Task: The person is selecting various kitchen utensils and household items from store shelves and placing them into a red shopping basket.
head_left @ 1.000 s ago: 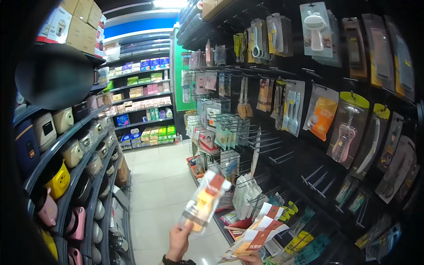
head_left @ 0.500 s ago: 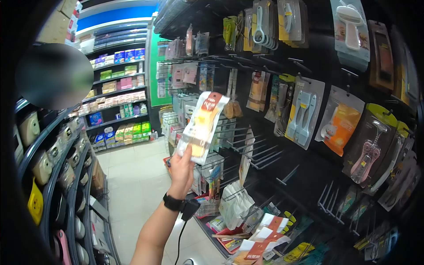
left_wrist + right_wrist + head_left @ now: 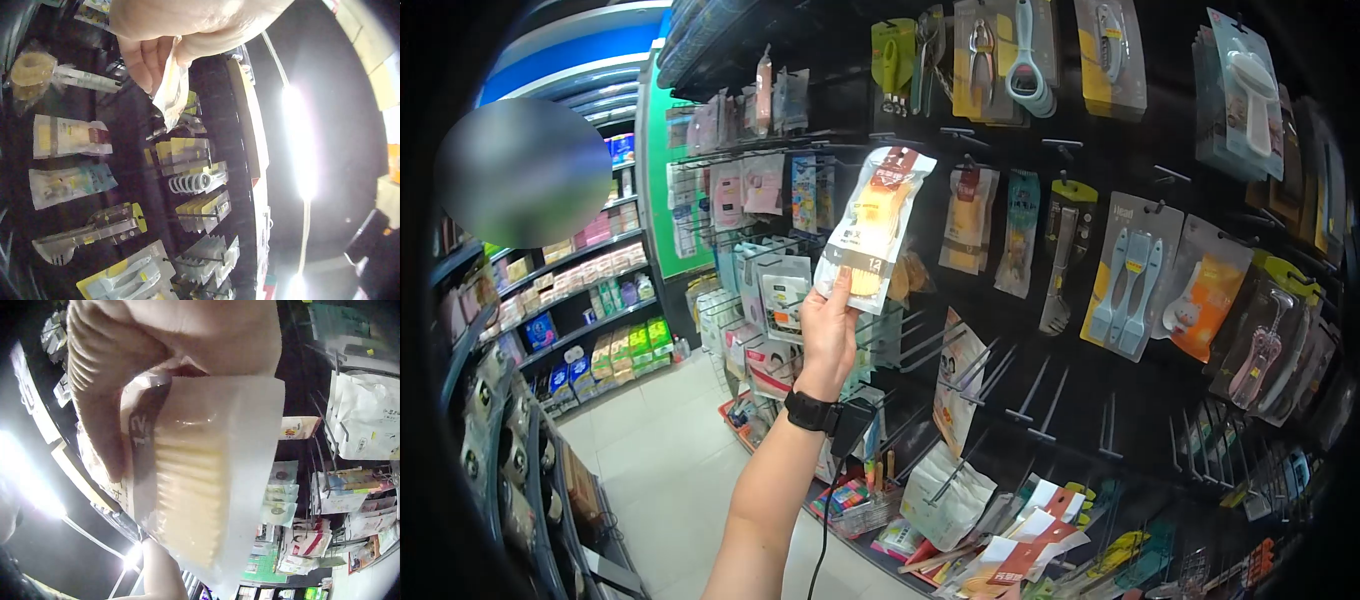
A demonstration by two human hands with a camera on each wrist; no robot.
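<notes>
My left hand (image 3: 832, 325) pinches the lower end of a clear packet (image 3: 875, 235) with a red-brown header and yellowish contents, thumb on its front. It is raised before the pegboard, level with a similar packet (image 3: 970, 220) on a hook. In the left wrist view this held packet (image 3: 173, 90) shows edge-on under the fingers. Low at the front, my right hand grips several packets (image 3: 1025, 550) with the same red-brown headers. In the right wrist view, the right hand (image 3: 169, 344) curls round one packet (image 3: 190, 487), whose pale yellow contents look ridged.
Bare metal hooks (image 3: 1040, 405) stick out below the raised packet. Right of it hang a fork pack (image 3: 1060, 260) and a blue brush pack (image 3: 1127, 285). White bags (image 3: 948, 500) hang low. Shelves of appliances (image 3: 510, 450) line the left, across a tiled aisle (image 3: 655, 480).
My left hand has lifted its packet from low over the aisle up to the hanging packets. The head view has turned right. The right hand still holds its packets low.
</notes>
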